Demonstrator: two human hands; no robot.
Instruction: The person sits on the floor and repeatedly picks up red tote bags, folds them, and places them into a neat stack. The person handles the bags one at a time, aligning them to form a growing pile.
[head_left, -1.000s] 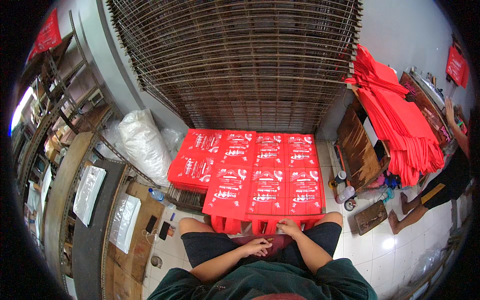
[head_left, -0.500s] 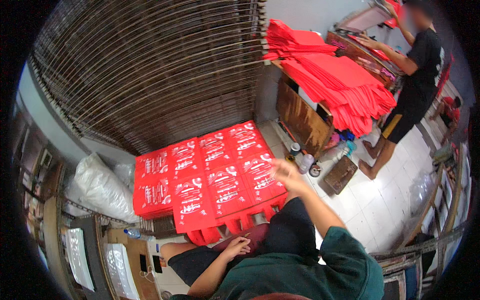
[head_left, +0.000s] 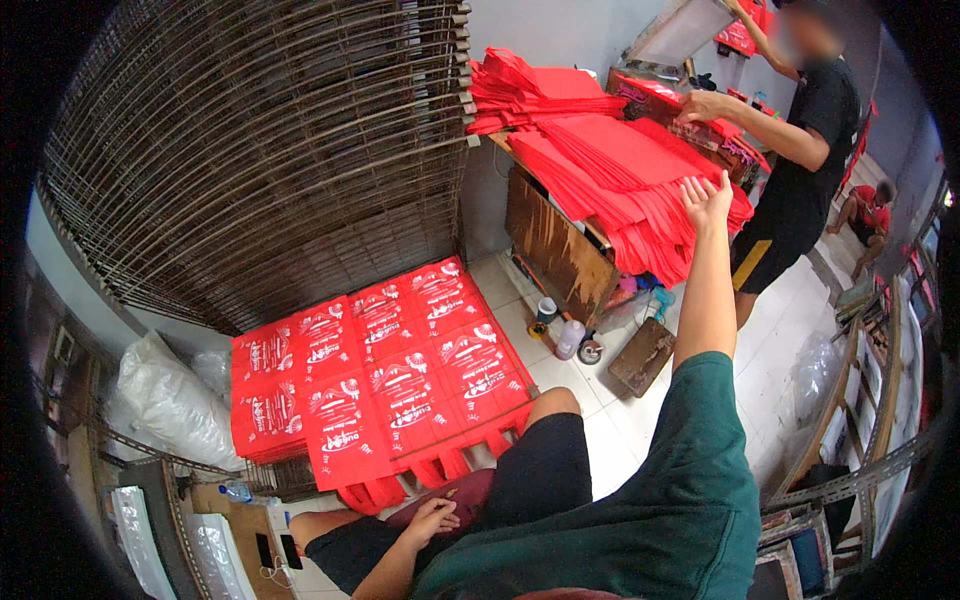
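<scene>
My right arm stretches out to the far right, and my right hand (head_left: 707, 202) is open there with its fingers apart and nothing in it. It is over the near right edge of a fanned pile of plain red bags (head_left: 620, 165); whether it touches them I cannot tell. My left hand (head_left: 432, 522) rests over my lap, its fingers curled round a small thin stick that looks like a cigarette (head_left: 452, 493). In front of me, red bags with white print (head_left: 400, 375) lie overlapping in rows on low stacks, their handles (head_left: 430, 473) hanging toward my knees.
A tall wire drying rack (head_left: 270, 150) stands behind the printed bags. At the right, a co-worker (head_left: 800, 140) holds a raised screen frame (head_left: 680, 35) over a bench. A cup (head_left: 546, 309), a bottle (head_left: 570, 340) and a brown box (head_left: 642, 357) stand on the tiles. Clear plastic sacks (head_left: 165, 395) lie left.
My right hand has swung from above the printed bags out to the pile of plain red bags. My view has shifted right. The co-worker's near hand has lowered toward the bench.
</scene>
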